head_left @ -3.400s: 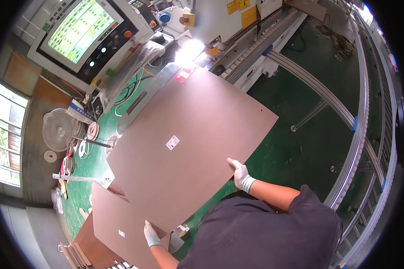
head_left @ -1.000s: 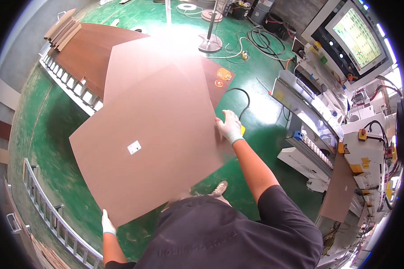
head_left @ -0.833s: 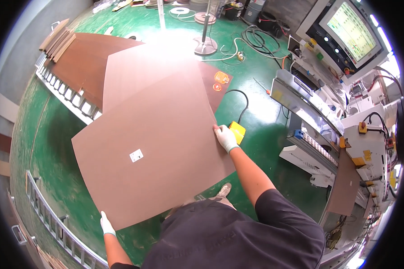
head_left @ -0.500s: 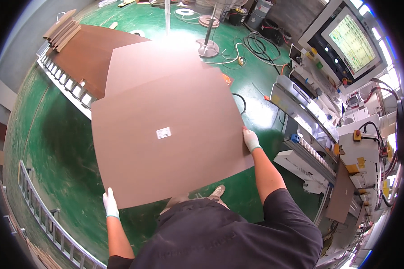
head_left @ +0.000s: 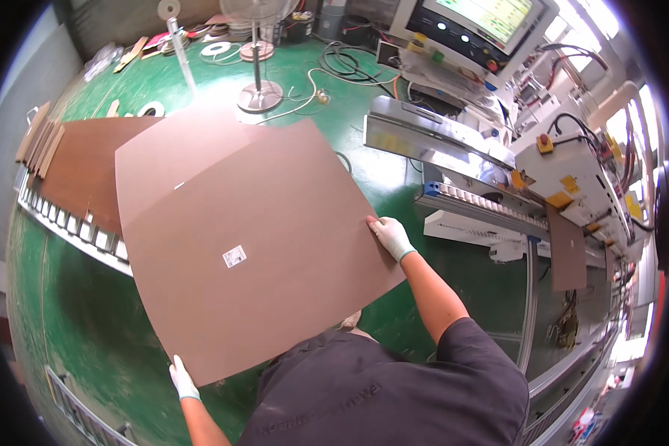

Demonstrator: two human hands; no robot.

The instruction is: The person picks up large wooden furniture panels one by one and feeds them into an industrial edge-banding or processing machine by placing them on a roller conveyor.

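A large flat brown board (head_left: 297, 297) with a small white label (head_left: 234, 256) spans the space in front of me, tilted in view. My left hand (head_left: 183, 379), in a white glove, grips its near left corner; part of the fingers is hidden by the board. At the right edge, my gloved right hand (head_left: 394, 239) holds the same board, thumb on top and other fingers out of sight underneath. A second board (head_left: 175, 141) of like colour sticks out beyond the far left edge, largely covered by the first. What bears this second board is hidden.
Left, a roller conveyor (head_left: 74, 229) carries a darker brown panel (head_left: 89, 160) with narrow strips (head_left: 41, 149) at its end. A machine with a metal rail (head_left: 438, 137) and a screen (head_left: 490, 18) stands right. Beyond are a pedestal fan (head_left: 259, 95) and coiled hoses (head_left: 349, 67).
My view has turned right, so the surroundings sit farther left. The upper board has shifted over the second one, whose label edge now shows. Both hands keep their hold.
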